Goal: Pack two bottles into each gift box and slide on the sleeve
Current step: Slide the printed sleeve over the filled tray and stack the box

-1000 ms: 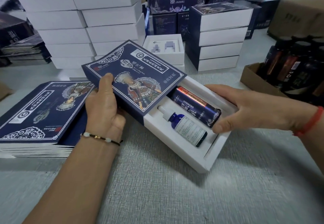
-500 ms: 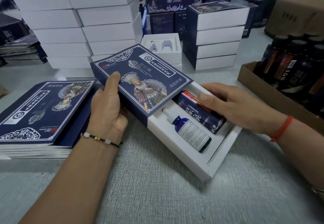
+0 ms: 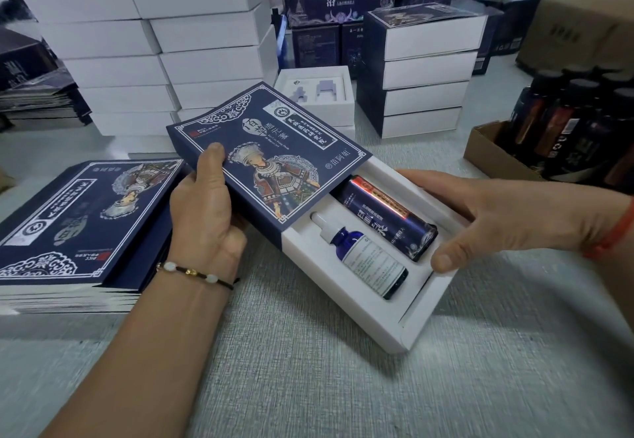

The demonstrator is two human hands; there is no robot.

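A white gift box [image 3: 394, 328] lies at an angle on the grey table. Two bottles rest in it: a blue dropper bottle [image 3: 363, 256] with a white label and a dark blue bottle [image 3: 387, 214] with a red band. A navy printed sleeve [image 3: 271, 156] covers about half of the box at its far left end. My left hand [image 3: 206, 211] grips the sleeve's left edge, thumb on top. My right hand [image 3: 497, 211] holds the box's right side, thumb on the rim near the dark bottle's base.
A stack of flat navy sleeves [image 3: 68, 218] lies at the left. White boxes [image 3: 144, 46] are piled behind, sleeved boxes [image 3: 425, 70] stack at the back right, an open white box [image 3: 315, 91] sits between. A cardboard tray of dark bottles [image 3: 562, 129] stands at the right.
The sleeve stays about halfway on the box. My right hand has shifted from over the dark bottle to the box's right side, thumb at the rim. The box sits slightly lower and nearer.
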